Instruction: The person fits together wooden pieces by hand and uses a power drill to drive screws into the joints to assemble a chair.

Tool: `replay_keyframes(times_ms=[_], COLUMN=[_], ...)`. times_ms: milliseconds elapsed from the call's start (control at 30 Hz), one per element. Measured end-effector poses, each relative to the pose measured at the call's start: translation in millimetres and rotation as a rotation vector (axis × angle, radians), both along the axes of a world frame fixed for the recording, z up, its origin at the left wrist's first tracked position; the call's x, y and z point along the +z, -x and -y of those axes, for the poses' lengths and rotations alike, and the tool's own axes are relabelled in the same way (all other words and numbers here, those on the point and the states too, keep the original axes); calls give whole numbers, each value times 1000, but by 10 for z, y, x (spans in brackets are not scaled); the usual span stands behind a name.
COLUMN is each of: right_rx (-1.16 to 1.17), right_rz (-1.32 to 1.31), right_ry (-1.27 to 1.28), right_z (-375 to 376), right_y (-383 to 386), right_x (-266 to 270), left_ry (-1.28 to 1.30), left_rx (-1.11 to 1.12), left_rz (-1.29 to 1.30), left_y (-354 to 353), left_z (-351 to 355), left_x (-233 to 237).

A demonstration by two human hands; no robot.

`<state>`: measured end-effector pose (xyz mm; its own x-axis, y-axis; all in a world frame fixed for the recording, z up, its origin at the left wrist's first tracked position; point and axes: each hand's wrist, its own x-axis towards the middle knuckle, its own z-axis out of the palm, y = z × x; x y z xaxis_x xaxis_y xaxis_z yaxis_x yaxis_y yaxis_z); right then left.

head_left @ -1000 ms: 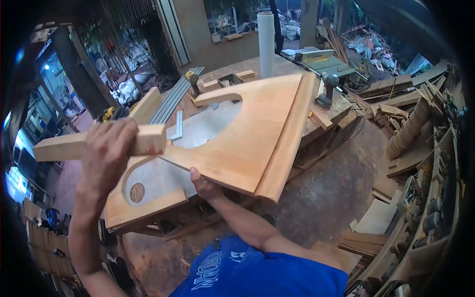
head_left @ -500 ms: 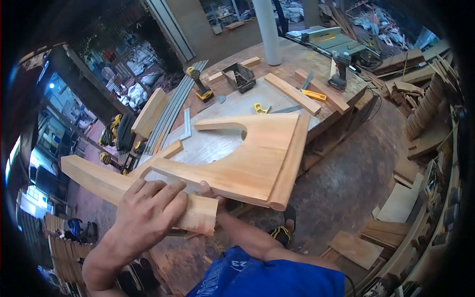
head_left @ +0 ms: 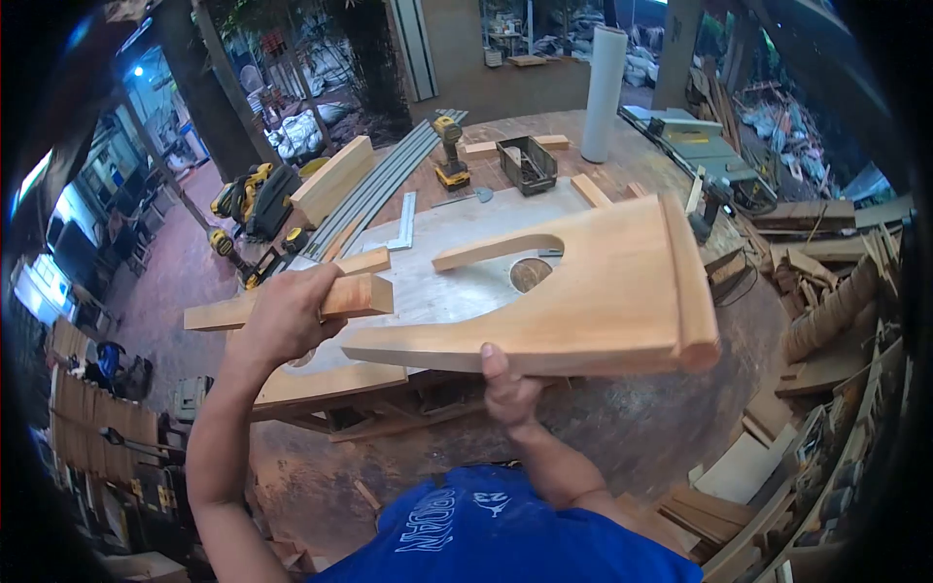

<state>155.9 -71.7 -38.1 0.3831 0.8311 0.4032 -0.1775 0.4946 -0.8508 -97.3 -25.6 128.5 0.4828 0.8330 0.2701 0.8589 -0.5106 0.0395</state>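
My left hand (head_left: pixel 292 313) is closed around a pale squared wooden leg (head_left: pixel 364 295), held out sideways above the workbench edge. One end of the leg sticks out to the left and its cut end faces right. My right hand (head_left: pixel 510 389) grips the lower edge of a broad wooden panel (head_left: pixel 612 291), thumb up against its near side. A deep U-shaped cutout opens to the left in this panel, and a rounded rail runs along its right end. A gap separates leg and panel. The fingers of my right hand are mostly hidden beneath the panel.
On the workbench (head_left: pixel 457 219) are a yellow drill (head_left: pixel 450 151), a dark bin (head_left: pixel 527 165), a metal square (head_left: pixel 400 223), grey strips (head_left: pixel 389 175) and a wood block (head_left: pixel 333 180). A table saw (head_left: pixel 705 146) stands beyond, and offcuts (head_left: pixel 743 476) lie at lower right.
The leg in my left hand has come away from the panel's lower arm and turned more level. The panel has shifted right, and the view has swung, showing more bench at the left.
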Motion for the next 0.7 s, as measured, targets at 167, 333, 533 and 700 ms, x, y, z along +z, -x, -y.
replay_keyframes(times_ms=[167,333,533,700], right_rx=[51,181,408,408], right_rz=[54,339,595,659], right_ry=[13,26,37,-130], right_z=[-176,-310,-531,-423], right_y=[-429,-890,-1070,-749], right_x=[434,554,527,369], left_ry=[-25,-92,-128,-78], left_rx=[118,279,241,257], left_rz=[142,240,361,284], left_y=[290,457,425,323], left_z=[137,274,31,-406], left_x=[9,33,27,-10])
